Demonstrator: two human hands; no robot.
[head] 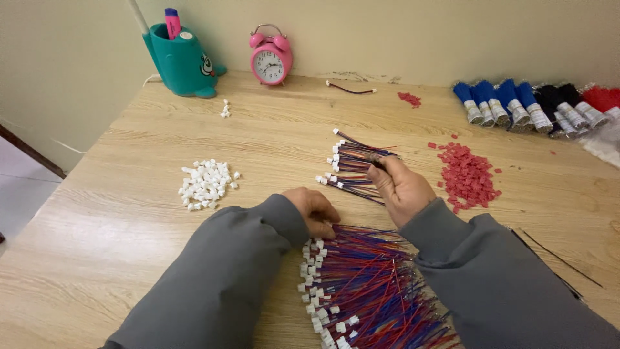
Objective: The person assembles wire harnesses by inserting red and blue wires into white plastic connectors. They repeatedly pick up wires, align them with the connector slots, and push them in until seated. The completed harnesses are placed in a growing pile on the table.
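Note:
A big heap of red and blue wires (371, 284) tipped with white connectors lies at the near table edge. My left hand (314, 210) rests fingers-down on the heap's top left, touching the connectors. My right hand (400, 187) pinches the wire ends of a small fanned bundle of red and blue wires (352, 165) that lies on the wooden table (129, 220), its white connectors pointing left. Whether the left hand grips a wire is hidden under the fingers.
A pile of loose white connectors (206, 184) lies to the left, a pile of red connectors (468, 176) to the right. At the back stand a teal pen holder (184, 61) and a pink alarm clock (270, 57). Bundled blue, black and red wire packs (536, 106) line the back right.

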